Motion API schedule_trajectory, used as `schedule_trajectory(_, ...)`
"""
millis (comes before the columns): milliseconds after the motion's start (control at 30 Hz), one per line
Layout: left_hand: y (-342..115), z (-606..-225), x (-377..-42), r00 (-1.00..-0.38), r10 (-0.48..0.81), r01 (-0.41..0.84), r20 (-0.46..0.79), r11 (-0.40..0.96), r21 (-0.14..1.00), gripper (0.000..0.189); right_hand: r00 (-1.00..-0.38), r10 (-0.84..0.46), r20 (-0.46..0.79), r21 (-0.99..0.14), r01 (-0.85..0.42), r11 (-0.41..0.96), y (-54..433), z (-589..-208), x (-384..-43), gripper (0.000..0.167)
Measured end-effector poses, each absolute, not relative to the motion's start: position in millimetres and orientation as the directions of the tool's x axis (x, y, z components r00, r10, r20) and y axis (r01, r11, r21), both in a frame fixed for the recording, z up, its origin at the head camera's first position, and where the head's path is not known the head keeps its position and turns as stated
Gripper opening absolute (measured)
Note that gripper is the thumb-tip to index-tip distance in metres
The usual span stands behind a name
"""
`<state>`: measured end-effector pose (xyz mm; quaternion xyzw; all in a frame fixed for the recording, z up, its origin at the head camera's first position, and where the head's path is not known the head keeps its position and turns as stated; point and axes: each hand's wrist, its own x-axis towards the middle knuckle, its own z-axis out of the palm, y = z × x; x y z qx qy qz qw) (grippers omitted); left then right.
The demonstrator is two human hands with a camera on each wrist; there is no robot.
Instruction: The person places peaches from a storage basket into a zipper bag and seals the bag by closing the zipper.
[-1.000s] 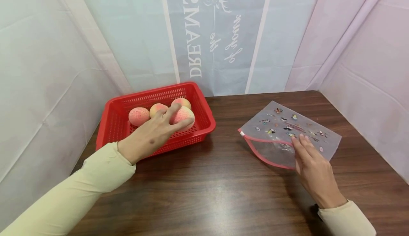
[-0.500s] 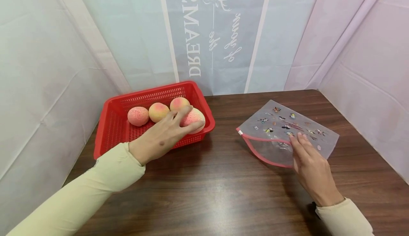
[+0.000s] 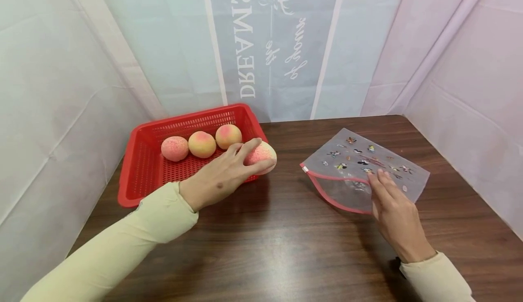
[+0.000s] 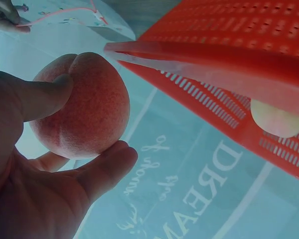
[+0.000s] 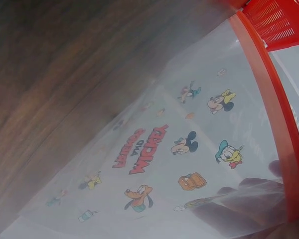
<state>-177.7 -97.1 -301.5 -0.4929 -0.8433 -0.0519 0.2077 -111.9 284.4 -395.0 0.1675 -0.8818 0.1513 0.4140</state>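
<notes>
In the head view my left hand grips a pink, speckled peach at the basket's right end. The left wrist view shows thumb and fingers around this peach, beside the basket's rim. Three more peaches, a speckled pink one and two yellow-pink ones, lie in the red plastic basket. My right hand pinches the red-edged mouth of a clear slider zip bag printed with cartoon figures. Its mouth gapes toward me, and some fingers show through the film in the right wrist view.
The dark wooden table carries the basket on the left and the bag on the right. A pale cloth backdrop with mirrored lettering rises behind, and white cloth walls stand at both sides.
My left hand has carried the peach rightward, from above the basket's inside to its right end. The right hand stays at the bag's mouth, with the view shifting slightly.
</notes>
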Motion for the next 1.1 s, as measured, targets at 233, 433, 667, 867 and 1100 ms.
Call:
schedule_trajectory(233,-86,-305,-178,-0.43,0.82,0.866,0.378,0.493,-0.084,0.052,-0.584,-0.17,0.794,-0.125,-0.43,0.894,283,-395,-113,0.048)
schedule_trajectory(433,-75,-308,-179,-0.401,0.842,0.888,0.36,0.454,-0.072,0.06,-0.583,-0.17,0.794,-0.121,-0.426,0.896,280,-393,-114,0.048)
schedule_trajectory(667,-64,-314,-177,-0.381,0.853,0.895,0.357,0.437,-0.087,0.064,-0.593,-0.17,0.787,-0.12,-0.417,0.901,280,-390,-113,0.046)
schedule_trajectory(867,-52,-322,-177,-0.354,0.858,0.914,0.372,0.402,-0.058,0.064,-0.616,-0.174,0.768,-0.122,-0.408,0.905,280,-388,-113,0.049)
schedule_trajectory(1100,-38,-336,-176,-0.345,0.858,0.92,0.38,0.389,-0.044,0.055,-0.634,-0.17,0.754,-0.131,-0.399,0.908,278,-387,-112,0.049)
